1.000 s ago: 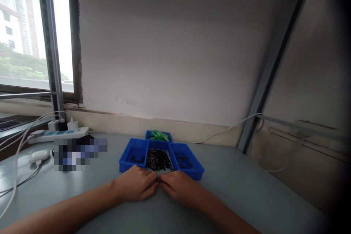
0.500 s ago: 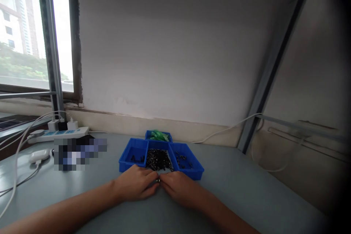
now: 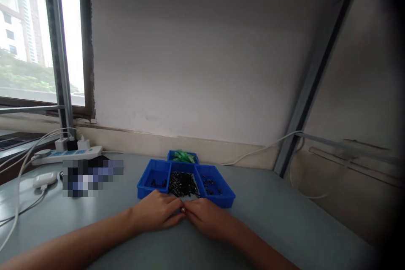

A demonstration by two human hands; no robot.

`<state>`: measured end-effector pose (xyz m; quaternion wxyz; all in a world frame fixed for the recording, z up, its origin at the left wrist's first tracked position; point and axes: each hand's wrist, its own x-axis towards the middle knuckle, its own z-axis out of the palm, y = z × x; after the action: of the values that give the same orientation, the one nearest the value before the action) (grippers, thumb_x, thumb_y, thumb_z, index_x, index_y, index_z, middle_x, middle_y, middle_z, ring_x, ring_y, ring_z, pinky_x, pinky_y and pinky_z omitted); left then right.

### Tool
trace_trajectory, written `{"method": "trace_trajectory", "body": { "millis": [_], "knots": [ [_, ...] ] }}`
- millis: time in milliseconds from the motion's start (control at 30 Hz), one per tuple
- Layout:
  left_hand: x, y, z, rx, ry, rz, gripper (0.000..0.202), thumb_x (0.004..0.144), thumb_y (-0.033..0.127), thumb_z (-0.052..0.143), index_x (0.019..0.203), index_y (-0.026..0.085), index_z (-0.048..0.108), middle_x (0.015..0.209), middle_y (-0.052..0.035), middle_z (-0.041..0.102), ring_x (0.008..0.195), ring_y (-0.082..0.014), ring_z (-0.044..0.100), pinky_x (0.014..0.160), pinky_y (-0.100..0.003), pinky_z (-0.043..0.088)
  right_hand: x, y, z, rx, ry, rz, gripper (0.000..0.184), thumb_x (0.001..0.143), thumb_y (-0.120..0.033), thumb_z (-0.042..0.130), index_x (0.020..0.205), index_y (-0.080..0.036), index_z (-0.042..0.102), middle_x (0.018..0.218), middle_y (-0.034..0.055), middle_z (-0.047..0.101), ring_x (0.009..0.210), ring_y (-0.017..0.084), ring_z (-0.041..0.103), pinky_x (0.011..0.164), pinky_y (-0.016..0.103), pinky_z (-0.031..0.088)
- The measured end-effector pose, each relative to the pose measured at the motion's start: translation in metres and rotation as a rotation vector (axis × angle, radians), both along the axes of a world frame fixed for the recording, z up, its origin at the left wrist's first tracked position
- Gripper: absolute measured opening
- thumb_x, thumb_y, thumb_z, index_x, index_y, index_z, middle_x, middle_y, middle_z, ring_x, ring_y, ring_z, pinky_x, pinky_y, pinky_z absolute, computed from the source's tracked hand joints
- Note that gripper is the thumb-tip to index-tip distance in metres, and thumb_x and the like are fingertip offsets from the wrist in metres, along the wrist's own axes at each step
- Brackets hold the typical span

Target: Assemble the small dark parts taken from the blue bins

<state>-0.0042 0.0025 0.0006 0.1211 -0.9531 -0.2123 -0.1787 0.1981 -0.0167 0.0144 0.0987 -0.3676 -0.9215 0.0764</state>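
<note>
My left hand (image 3: 158,211) and my right hand (image 3: 206,216) meet fingertip to fingertip just in front of the blue bins. Between their pinched fingers shows a small shiny metal piece (image 3: 183,209), too small to name exactly and partly covered by the fingers. Right behind the fingertips lies a heap of small dark metal parts (image 3: 182,183) in the middle. The left blue bin (image 3: 144,192) has a few dark pieces in it. In the right blue bin (image 3: 226,200) several small parts lie scattered.
Behind the middle heap stands a smaller blue bin (image 3: 171,158) with green plastic (image 3: 183,156) in it. At the left are a white power strip (image 3: 71,155) with plugs and cables, a white charger case (image 3: 45,180) and a blurred-out item. A metal post (image 3: 289,152) rises at the right.
The small metal piece has turned slightly between the fingertips and shows a little more of its face. Both hands stay almost in place.
</note>
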Motion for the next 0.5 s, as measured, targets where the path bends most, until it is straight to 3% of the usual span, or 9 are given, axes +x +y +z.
{"method": "trace_trajectory", "body": {
  "millis": [500],
  "knots": [
    [0.0017,-0.0020,0.0007,-0.064,0.111,0.090,0.013,0.088,0.027,0.045,0.081,0.018,0.050,0.071,-0.0003,0.063,0.061,-0.0154,0.061,0.054,-0.023,0.042,-0.0015,-0.0019,0.0078,0.086,-0.056,0.010,0.025,0.090,-0.020,0.040,0.079,-0.017,0.062,0.078,0.0022,0.067,0.069,0.015,0.059,0.061,0.023,0.036]
  ]
}}
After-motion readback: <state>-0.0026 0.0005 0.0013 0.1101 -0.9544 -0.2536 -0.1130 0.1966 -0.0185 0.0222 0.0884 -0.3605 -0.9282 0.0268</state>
